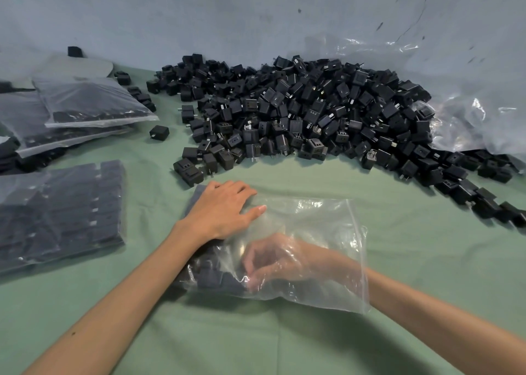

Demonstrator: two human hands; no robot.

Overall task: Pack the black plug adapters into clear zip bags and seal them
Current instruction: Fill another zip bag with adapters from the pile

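Observation:
A clear zip bag (pixel 321 221) lies on the green cloth in front of me, its mouth facing right. Black plug adapters (pixel 212 278) fill its left part in rows. My left hand (pixel 225 209) rests flat on top of the bag, fingers spread, pressing over the adapters. My right hand (pixel 281 260) is inside the bag, seen through the plastic, fingers curled at the adapters near the lower edge; whether it grips one I cannot tell. A large heap of loose black adapters (pixel 299 112) lies behind the bag.
Filled bags of adapters are stacked at the left (pixel 94 101), with another (pixel 59 212) nearer me. A big crumpled clear plastic sheet (pixel 469 104) rests against the grey wall at right. Loose adapters trail along the right edge (pixel 484 198). Green cloth (pixel 256 340) covers the table.

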